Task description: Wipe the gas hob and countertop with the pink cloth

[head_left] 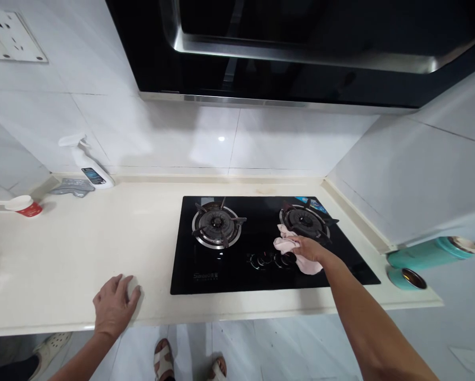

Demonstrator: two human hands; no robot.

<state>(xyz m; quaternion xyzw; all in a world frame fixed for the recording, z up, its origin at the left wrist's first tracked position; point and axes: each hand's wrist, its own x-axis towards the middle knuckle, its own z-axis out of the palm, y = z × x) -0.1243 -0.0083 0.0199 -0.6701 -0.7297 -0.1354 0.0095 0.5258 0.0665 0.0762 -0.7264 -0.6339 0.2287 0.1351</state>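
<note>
A pale pink cloth [287, 244] is bunched under my right hand [306, 248], whose fingers press it onto the black glass gas stove [253, 227]. The cloth lies between the control knobs [275, 259] and the right burner [305, 222], close to that burner's front edge. Over to the left stands the other burner [216, 224] with its metal pan support. My left hand [115, 304] rests near the front edge of the cream countertop [142, 238], left of the stove, its fingers apart and slightly bent with nothing in them.
A white spray bottle [88, 164] and a grey cloth [73, 187] are at the back left, near a red-and-white cup [25, 206]. At the right end lie a teal flask [428, 253] and a teal cup [406, 279]. A black range hood [277, 79] overhangs the stove.
</note>
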